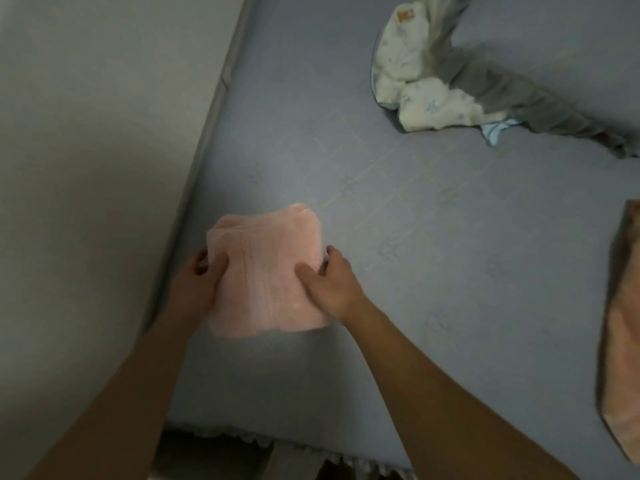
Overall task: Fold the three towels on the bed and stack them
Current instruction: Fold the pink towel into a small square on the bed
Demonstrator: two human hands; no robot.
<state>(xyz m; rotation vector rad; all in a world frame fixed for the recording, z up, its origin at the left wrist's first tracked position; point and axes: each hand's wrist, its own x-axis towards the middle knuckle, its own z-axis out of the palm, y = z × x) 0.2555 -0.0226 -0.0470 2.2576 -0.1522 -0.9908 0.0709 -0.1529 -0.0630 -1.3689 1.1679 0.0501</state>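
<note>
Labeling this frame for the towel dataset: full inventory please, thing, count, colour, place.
folded towel: 1, pink, near left part of bed, held at both sides
crumpled cloth: 1, cream with pale blue edge, far right of bed
grey cloth: 1, grey, lying partly over the cream one, trailing right
pink cloth: 1, pink with dark edge, cut off at right edge
bed: 1, blue-grey sheet, fills most of view
wall: 1, off-white, left
left hand: grips the towel's left side
right hand: grips its right side

Pink towel (266, 271), blue-grey bed (415, 237), cream printed towel (408, 71).
</note>
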